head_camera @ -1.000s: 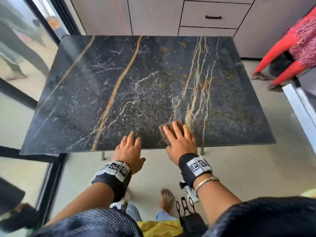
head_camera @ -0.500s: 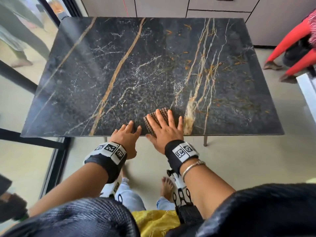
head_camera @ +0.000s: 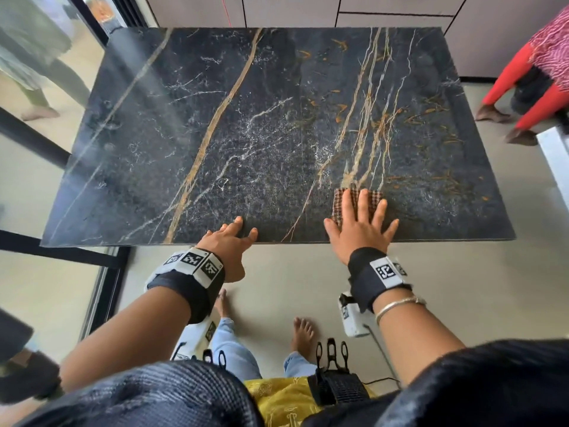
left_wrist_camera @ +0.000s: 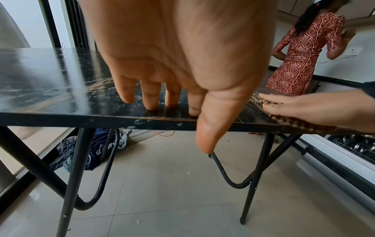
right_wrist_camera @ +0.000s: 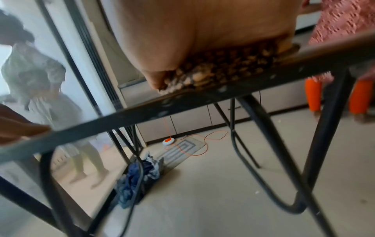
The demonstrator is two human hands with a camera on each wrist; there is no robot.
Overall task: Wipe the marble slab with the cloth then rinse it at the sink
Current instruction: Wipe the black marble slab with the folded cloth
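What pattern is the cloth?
Brown and tan check weave on the cloth, clearest in the head view.

Pale floor tiles (left_wrist_camera: pixel 182 200) shine under daylight from black-framed glass doors (head_camera: pixel 37 124) on the left; beige cabinets (head_camera: pixel 308 10) line the far wall, an orange cable (right_wrist_camera: pixel 194 144) trailing below.

A home kitchen: cabinets (head_camera: pixel 197 10) with drawers (head_camera: pixel 394 7), tiled floor (head_camera: pixel 292 272), sliding glass door (head_camera: pixel 37 149), dish rack (left_wrist_camera: pixel 357 144).

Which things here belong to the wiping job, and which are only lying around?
Job:
- marble slab
- checked cloth, flat under the right hand
- left hand, resting on the slab's near edge

Lying about:
- blue clothes heap on the floor
- orange cable
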